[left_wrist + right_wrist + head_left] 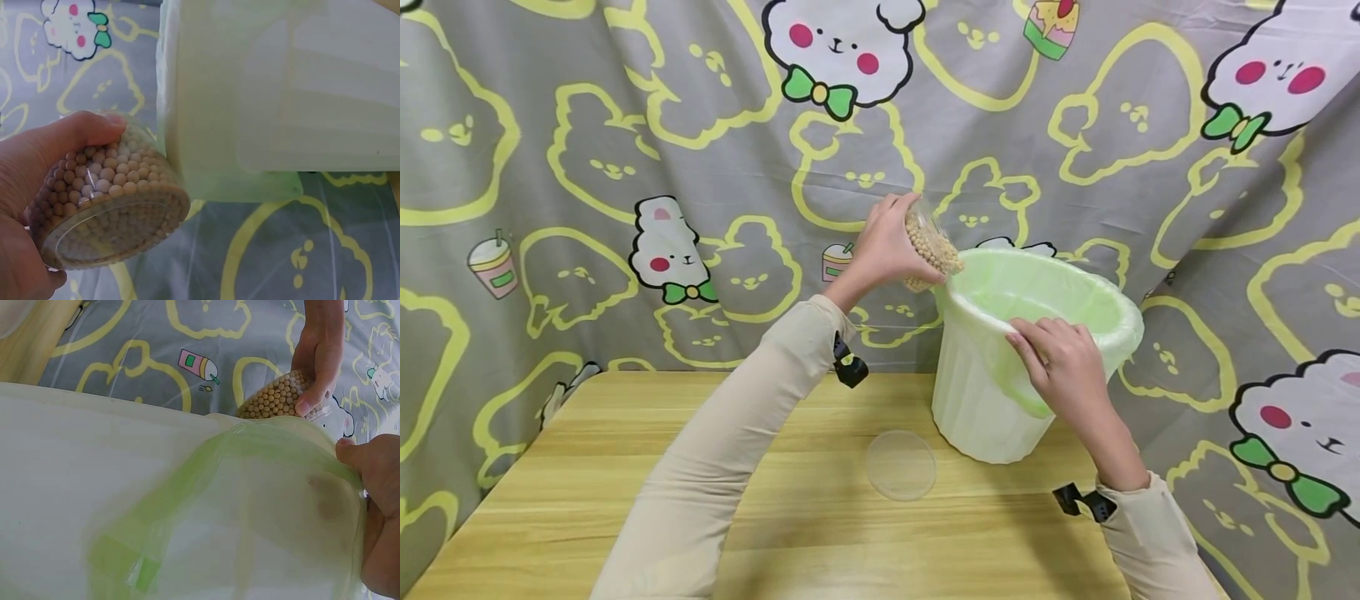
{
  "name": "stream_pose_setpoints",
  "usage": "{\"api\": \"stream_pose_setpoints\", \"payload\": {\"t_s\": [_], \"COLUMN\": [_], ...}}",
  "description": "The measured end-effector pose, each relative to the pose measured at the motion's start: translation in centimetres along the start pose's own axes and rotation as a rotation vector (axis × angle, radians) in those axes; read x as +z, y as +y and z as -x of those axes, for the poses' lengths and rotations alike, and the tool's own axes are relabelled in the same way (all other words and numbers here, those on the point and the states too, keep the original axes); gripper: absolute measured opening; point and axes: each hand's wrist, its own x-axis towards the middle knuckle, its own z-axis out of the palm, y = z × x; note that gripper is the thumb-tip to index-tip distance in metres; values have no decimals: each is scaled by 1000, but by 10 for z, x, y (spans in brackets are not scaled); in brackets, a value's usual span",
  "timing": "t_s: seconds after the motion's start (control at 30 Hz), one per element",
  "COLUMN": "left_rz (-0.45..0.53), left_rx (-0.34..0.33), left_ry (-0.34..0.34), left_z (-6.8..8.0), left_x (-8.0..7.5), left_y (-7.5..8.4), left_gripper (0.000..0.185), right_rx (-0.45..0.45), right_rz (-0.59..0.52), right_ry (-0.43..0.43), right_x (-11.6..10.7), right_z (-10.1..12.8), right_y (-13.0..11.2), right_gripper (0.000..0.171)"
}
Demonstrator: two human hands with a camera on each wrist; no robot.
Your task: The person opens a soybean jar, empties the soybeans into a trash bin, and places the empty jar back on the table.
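My left hand (883, 246) grips a clear round container of beige beans (931, 243), tilted with its mouth at the far left rim of a white bin (977, 400) lined with a pale green bag (1060, 292). In the left wrist view the container of beans (109, 200) sits in my left hand (37, 181) right beside the bin's wall (281, 94). My right hand (1063, 362) holds the near rim of the bin, fingers over the green liner. The right wrist view shows my right hand (375, 506) behind the green bag (250, 506) and the beans (278, 397) above the rim.
A clear round lid (901, 465) lies flat on the wooden table (625, 467) in front of the bin. A grey cartoon-print cloth (625, 167) hangs behind and to the right of the table.
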Motion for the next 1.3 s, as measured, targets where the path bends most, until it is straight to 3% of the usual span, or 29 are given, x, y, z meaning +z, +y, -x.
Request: {"api": "stream_pose_setpoints", "payload": {"t_s": [0.67,1.3], "left_rz": [-15,-132], "left_rx": [6,33], "left_ry": [-8,-3], "left_z": [-2,-1], "left_x": [0,0], "left_y": [11,16], "left_gripper": [123,120], "right_rx": [-9,2], "right_rz": [3,-2], "right_ry": [3,-21], "right_x": [-1,-1], "right_z": [-1,-1], "right_y": [2,3], "right_gripper": [23,20]}}
